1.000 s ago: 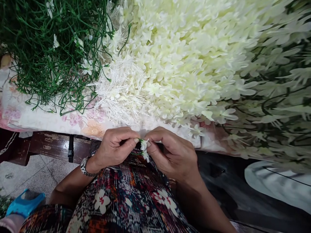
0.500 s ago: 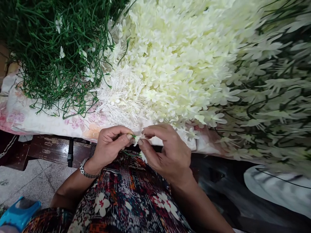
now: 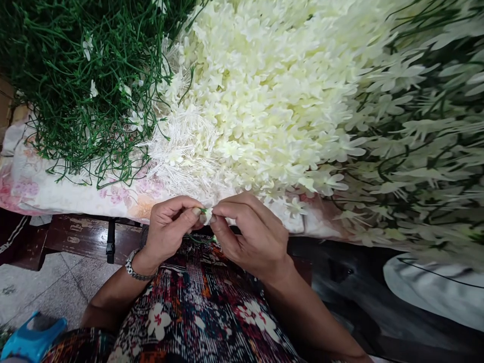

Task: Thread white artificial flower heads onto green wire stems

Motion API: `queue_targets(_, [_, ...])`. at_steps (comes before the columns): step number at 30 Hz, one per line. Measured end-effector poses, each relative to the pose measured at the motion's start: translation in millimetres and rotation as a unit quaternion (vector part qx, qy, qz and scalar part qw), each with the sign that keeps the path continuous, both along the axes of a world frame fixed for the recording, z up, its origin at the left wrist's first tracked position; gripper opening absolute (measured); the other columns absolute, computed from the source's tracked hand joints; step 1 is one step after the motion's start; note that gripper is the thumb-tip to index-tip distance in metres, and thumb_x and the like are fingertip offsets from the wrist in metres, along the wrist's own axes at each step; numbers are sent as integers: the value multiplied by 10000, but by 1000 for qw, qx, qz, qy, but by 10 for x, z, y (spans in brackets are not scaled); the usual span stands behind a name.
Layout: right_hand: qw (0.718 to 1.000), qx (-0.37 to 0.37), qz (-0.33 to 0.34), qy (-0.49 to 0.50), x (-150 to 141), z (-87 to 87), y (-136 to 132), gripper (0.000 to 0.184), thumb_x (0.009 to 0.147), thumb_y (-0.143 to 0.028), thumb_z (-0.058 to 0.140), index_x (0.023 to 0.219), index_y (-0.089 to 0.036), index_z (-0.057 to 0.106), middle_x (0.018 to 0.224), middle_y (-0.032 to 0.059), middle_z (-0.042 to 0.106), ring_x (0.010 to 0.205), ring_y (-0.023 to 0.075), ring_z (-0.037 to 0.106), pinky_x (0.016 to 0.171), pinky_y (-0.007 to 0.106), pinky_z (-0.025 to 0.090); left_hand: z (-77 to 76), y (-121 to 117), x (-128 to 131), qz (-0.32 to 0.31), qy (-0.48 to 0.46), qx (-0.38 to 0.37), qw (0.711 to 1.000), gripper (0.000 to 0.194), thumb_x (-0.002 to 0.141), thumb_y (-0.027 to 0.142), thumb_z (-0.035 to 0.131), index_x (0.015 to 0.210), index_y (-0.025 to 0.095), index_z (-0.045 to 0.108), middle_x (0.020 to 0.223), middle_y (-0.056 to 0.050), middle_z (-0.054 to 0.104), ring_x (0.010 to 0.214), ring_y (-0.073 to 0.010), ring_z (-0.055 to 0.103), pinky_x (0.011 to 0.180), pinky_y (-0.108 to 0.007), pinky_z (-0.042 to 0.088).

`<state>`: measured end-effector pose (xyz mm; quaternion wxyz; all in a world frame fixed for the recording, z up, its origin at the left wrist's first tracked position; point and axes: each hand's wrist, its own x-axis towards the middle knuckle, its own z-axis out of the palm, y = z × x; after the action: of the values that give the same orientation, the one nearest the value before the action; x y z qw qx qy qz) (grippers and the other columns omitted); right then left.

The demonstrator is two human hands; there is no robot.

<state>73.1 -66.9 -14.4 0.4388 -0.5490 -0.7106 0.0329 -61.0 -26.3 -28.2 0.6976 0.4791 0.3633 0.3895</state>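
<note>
My left hand (image 3: 170,227) pinches a thin green artificial stem (image 3: 203,209) between thumb and forefinger. At the stem's tip is a small white artificial flower (image 3: 208,216), partly hidden by my fingers. My right hand (image 3: 251,234) closes thumb and forefinger on the flower's other side. Both hands meet just in front of the cloth edge, above my lap. Part of the green stem curves below the fingers. Beyond the hands lie a heap of white thread-like stamens (image 3: 181,151) and a large pile of cream-white petals (image 3: 257,111).
Tangled green stems (image 3: 94,85) cover the far left. Finished-looking white flowers on stems (image 3: 408,151) spread at the right. A floral cloth (image 3: 75,194) covers the work surface. A wooden bench (image 3: 83,234), a blue plastic object (image 3: 34,338) and a white rounded object (image 3: 431,287) are lower down.
My right thumb and forefinger have closed in, moving left against the flower at the stem tip. My left hand keeps its pinch, shifted slightly left in view.
</note>
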Motion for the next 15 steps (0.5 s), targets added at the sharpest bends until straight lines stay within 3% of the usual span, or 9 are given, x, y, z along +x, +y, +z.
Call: queue_targets(15, [1000,-1,15,11,-3,-85,43,183,697,-51,511,831,-175,493,698,26,557,663,118,534,572,253,473,-25,-24,37,26,58,38,997,124,753,227,543,690,146,612,519,29,483,453,-32,400,397,-136,336])
